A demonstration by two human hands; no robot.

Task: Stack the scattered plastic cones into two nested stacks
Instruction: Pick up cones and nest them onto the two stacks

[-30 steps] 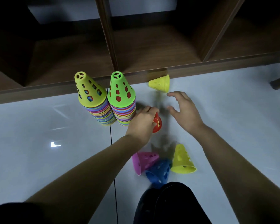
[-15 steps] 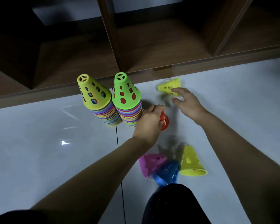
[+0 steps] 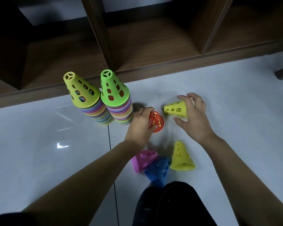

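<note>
**Two cones in hand, three left on the floor**

Left hand (image 3: 141, 121) clamped round a small red perforated plastic cone (image 3: 157, 122), tip up, just right of the green-topped nested stack of many-coloured cones (image 3: 114, 90). Right hand (image 3: 193, 118) curled over the wide end of a yellow perforated plastic cone (image 3: 175, 109), on its side, tip toward the left hand. Hands near each other, not touching. Next to the green-topped stack, a second nested stack topped in yellow-green (image 3: 82, 92). Both upright on the pale tiled floor (image 3: 39, 144), close to the foot of a dark wooden shelf unit (image 3: 153, 43).

Step in hand, by judgement: capping the stacks.
- Turn the yellow cone tip-up before carrying.
- Lift clear above a stack's tip, centre the rim, lower straight, release only once seated.
- Avoid side pushes; tall stacks, probably easy to topple.

Yet to collect, nearer the body: a pink plastic cone (image 3: 145, 159) and a blue plastic cone (image 3: 158, 168) on their sides, touching, plus another yellow plastic cone standing upright (image 3: 181, 157).

Hard to make out:
- Whether either held cone rests on the floor or hangs above it.
- The number of cones in each stack.
- The blue cone's rim, cut off by a dark-clothed knee (image 3: 167, 203).
</note>
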